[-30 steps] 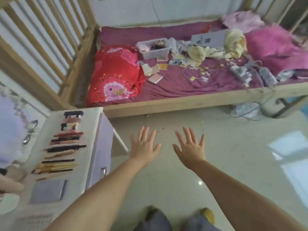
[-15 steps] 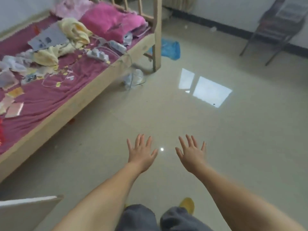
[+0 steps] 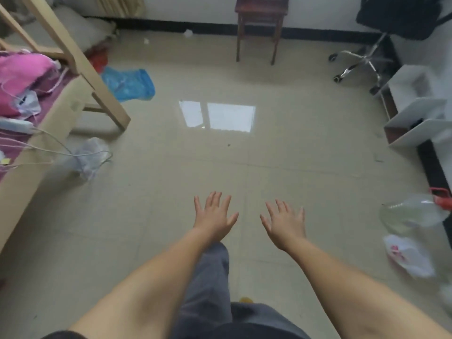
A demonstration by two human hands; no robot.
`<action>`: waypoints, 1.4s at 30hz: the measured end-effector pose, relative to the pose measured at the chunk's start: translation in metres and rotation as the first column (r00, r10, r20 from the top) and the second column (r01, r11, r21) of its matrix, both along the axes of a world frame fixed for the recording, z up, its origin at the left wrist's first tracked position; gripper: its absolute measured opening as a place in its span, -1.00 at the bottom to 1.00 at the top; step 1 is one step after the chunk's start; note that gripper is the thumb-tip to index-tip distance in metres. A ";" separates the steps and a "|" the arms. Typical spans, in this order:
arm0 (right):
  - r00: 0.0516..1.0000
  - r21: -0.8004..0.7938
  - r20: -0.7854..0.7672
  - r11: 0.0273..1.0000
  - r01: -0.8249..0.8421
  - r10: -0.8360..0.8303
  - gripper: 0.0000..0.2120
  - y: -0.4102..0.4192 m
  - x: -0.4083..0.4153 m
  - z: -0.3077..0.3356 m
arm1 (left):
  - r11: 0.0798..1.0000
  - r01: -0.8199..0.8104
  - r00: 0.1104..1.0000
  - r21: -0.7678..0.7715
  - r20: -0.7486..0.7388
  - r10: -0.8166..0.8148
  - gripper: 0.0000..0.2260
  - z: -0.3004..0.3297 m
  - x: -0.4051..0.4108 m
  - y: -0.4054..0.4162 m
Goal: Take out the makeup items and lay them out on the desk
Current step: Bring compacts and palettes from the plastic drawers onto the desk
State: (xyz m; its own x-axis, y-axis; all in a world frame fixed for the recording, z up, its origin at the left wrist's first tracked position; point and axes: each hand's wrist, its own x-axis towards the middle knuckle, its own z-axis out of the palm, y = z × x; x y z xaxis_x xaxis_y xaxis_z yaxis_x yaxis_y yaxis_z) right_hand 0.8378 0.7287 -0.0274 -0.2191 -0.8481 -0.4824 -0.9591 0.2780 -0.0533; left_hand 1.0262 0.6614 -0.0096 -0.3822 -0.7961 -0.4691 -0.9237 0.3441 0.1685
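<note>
I have both hands out in front of me over the floor (image 3: 305, 152), palms down. My left hand (image 3: 215, 217) has its fingers straight and spread and holds nothing; my right hand (image 3: 285, 222) is the same, fingers spread, nothing in it. The two are apart, side by side, touching neither each other nor anything else. Below them I see a leg in grey trousers (image 3: 208, 277).

I see no makeup items or desk from here, so I cannot tell where they are.

At the left is the corner of a wooden bed (image 3: 73, 101) with pink bedding (image 3: 22, 72) and white cables (image 3: 49, 143) hanging off its edge toward a clear plastic bag (image 3: 90, 155) on the floor. Beyond the bed leg lies a blue plastic bag (image 3: 128, 84). Against the far wall stands a dark wooden stool (image 3: 260, 23), and to the far right an office chair (image 3: 374, 52) with a chrome wheeled base. On the right is a white shelf unit (image 3: 415, 113), and nearer on the right, a clear bag (image 3: 411, 214) and a white bag (image 3: 408, 258) on the floor.
</note>
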 end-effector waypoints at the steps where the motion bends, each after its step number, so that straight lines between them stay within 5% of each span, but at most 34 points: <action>1: 1.000 -0.005 0.001 1.000 0.008 -0.008 -0.48 -0.017 -0.005 -0.001 | 1.000 0.013 1.000 -0.005 0.014 -0.013 -0.44 -0.001 -0.004 -0.020; 19: 0.943 -0.035 0.058 0.943 0.331 -0.329 -0.49 -0.371 -0.114 0.028 | 0.976 0.220 0.976 -0.010 0.007 -0.220 -0.44 0.007 -0.124 -0.411; 42: 0.985 -0.049 0.067 0.985 0.164 -0.160 -0.51 -0.909 -0.399 0.021 | 0.995 0.081 0.996 -0.061 0.028 -0.080 -0.47 -0.010 -0.366 -0.930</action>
State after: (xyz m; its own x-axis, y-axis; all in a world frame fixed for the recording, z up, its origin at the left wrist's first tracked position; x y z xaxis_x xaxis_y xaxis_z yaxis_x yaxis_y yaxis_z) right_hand 0.4389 -0.1807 -0.0060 -0.3266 -0.8291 -0.4537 -0.8958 0.4246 -0.1311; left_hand 0.6601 -0.2684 -0.0191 -0.4349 -0.7911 -0.4301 -0.8963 0.4265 0.1216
